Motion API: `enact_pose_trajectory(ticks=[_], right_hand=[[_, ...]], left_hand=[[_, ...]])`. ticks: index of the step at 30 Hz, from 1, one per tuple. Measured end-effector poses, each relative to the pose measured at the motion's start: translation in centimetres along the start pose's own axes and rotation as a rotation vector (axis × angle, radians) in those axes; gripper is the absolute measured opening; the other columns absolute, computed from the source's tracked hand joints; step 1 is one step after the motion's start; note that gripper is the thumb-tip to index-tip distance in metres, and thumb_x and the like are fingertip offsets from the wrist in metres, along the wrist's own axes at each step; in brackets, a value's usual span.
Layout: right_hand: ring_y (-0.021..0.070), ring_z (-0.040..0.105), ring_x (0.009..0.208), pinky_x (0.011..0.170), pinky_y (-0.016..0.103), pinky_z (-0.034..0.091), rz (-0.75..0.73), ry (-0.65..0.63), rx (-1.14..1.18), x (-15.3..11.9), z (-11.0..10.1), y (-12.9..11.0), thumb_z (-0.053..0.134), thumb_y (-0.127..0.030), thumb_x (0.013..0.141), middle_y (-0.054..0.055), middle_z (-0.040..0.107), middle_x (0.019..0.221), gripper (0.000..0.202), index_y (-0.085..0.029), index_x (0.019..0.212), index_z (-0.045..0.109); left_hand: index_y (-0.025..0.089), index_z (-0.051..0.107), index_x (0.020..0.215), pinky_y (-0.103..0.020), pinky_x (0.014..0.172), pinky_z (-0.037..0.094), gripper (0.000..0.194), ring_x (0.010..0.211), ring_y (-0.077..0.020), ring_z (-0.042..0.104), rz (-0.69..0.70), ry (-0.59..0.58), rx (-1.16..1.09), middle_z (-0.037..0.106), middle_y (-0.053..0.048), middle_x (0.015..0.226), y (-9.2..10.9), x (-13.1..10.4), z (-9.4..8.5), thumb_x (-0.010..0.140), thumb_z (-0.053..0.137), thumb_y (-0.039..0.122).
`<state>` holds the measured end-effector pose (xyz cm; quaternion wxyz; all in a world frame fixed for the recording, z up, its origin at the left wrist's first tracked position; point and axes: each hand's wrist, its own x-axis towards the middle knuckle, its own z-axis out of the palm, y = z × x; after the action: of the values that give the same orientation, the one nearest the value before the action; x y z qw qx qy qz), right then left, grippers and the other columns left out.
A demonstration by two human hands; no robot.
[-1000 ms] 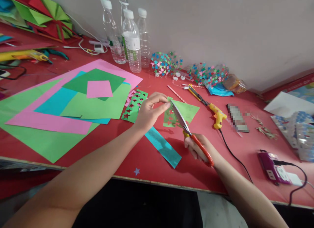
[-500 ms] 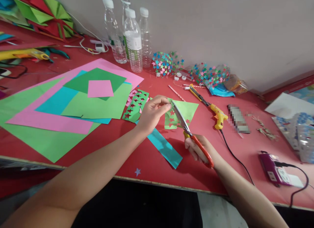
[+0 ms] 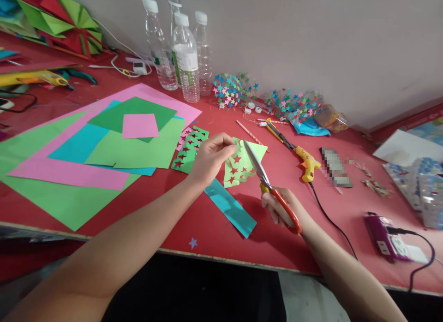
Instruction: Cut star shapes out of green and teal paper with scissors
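Note:
My left hand (image 3: 213,157) pinches a light green paper (image 3: 254,149) with star-shaped holes at its upper left edge. The scissors (image 3: 256,160) are in my right hand (image 3: 282,206), which is wrapped round their red handle. Their blades look closed and point up and left, beside the green paper. A darker green sheet with star cut-outs (image 3: 187,157) lies left of my left hand, partly over a pink one. Below the hands a blue paper strip (image 3: 231,209) lies slantwise on the table.
Coloured sheets (image 3: 69,174) spread over the left. Plastic bottles (image 3: 188,63) stand by the wall, near star-filled bottles (image 3: 228,89). To the right are a yellow glue gun (image 3: 306,163), a blurred phone-like object (image 3: 335,166) and a purple power box (image 3: 387,236). A small star (image 3: 193,242) lies near the front edge.
The light green paper has turned and shifted left, away from the scissor blades. My left hand has moved slightly left; my right hand has barely moved.

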<state>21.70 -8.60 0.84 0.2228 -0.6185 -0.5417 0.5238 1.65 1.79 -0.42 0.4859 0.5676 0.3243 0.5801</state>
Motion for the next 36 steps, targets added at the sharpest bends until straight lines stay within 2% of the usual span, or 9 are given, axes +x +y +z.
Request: enact_pose_trajectory(ticks=[3,9,12,16,20,24,28,31,36], right_hand=[[0.0077,0.038,0.027,0.031,0.02,0.03,-0.075,0.084,0.066,0.4,-0.2,0.4,0.055,-0.061,0.077,-0.005,0.049,0.038,0.044,-0.018,0.069,0.055],[0.0067,0.039,0.031,0.033,0.019,0.028,-0.131,0.272,0.163,1.9,-0.9,1.0,0.065,-0.047,0.076,-0.006,0.049,0.042,0.032,-0.018,0.067,0.054],[0.0065,0.036,0.03,0.034,0.02,0.027,-0.147,0.244,0.228,2.3,-1.1,0.9,0.067,-0.043,0.073,-0.007,0.046,0.039,0.03,-0.019,0.064,0.052],[0.0067,0.034,0.029,0.034,0.021,0.026,-0.189,0.185,0.321,2.2,-1.1,0.7,0.068,-0.034,0.071,-0.008,0.041,0.034,0.032,-0.021,0.055,0.043],[0.0072,0.033,0.028,0.034,0.023,0.025,-0.222,0.248,0.509,2.5,-1.7,1.0,0.064,-0.028,0.07,-0.007,0.038,0.031,0.034,-0.021,0.047,0.042],[0.0072,0.03,0.027,0.035,0.024,0.025,-0.249,0.307,0.619,3.8,-3.2,1.6,0.057,-0.034,0.073,-0.006,0.031,0.028,0.042,-0.022,0.038,0.038],[0.0092,0.033,0.026,0.034,0.025,0.027,-0.256,0.331,0.687,4.9,-4.3,2.1,0.057,-0.037,0.071,-0.005,0.03,0.027,0.04,-0.022,0.038,0.038],[0.0093,0.033,0.027,0.034,0.025,0.029,-0.26,0.332,0.712,5.2,-4.4,2.4,0.058,-0.036,0.07,-0.005,0.031,0.027,0.04,-0.022,0.039,0.039],[0.0098,0.034,0.027,0.032,0.024,0.028,-0.259,0.321,0.703,5.0,-3.7,2.4,0.06,-0.035,0.07,-0.005,0.032,0.027,0.038,-0.023,0.039,0.04]], left_hand=[[0.018,0.055,0.062,-0.024,0.057,0.035,0.013,0.059,-0.0092,0.042,-0.036,-0.024,-0.057,0.046,0.003,0.061,0.0,0.0,0.0,0.075,0.06,0.018],[0.018,0.058,0.065,-0.025,0.059,0.036,0.011,0.059,-0.0086,0.044,-0.228,-0.196,-0.19,0.049,0.004,0.062,0.1,-0.7,0.7,0.074,0.062,0.021],[0.018,0.059,0.066,-0.024,0.059,0.037,0.01,0.059,-0.0088,0.046,-0.304,-0.224,-0.227,0.051,0.004,0.063,-0.2,-1.1,1.1,0.074,0.063,0.022],[0.019,0.059,0.066,-0.025,0.066,0.04,0.011,0.064,-0.0099,0.047,-0.291,-0.219,-0.184,0.051,0.003,0.066,-0.8,-1.1,1.1,0.074,0.065,0.023],[0.019,0.06,0.068,-0.027,0.079,0.042,0.01,0.08,-0.0141,0.053,-0.19,-0.141,-0.029,0.059,0.0,0.078,-1.5,-0.2,0.2,0.074,0.063,0.026],[0.02,0.06,0.07,-0.028,0.074,0.04,0.015,0.076,-0.0156,0.052,-0.168,-0.13,0.299,0.057,0.001,0.072,-2.2,0.7,-0.4,0.075,0.06,0.033],[0.02,0.058,0.071,-0.03,0.073,0.04,0.016,0.073,-0.0165,0.052,-0.232,-0.293,0.507,0.057,0.001,0.071,-2.9,1.1,-0.2,0.077,0.057,0.035],[0.02,0.056,0.068,-0.032,0.077,0.04,0.016,0.077,-0.0183,0.054,-0.162,-0.39,0.681,0.056,-0.001,0.074,-3.3,1.5,0.5,0.077,0.057,0.032],[0.019,0.061,0.074,-0.032,0.076,0.041,0.016,0.078,-0.0193,0.055,-0.032,-0.452,0.836,0.055,-0.004,0.08,-3.8,2.7,1.4,0.082,0.051,0.029]])
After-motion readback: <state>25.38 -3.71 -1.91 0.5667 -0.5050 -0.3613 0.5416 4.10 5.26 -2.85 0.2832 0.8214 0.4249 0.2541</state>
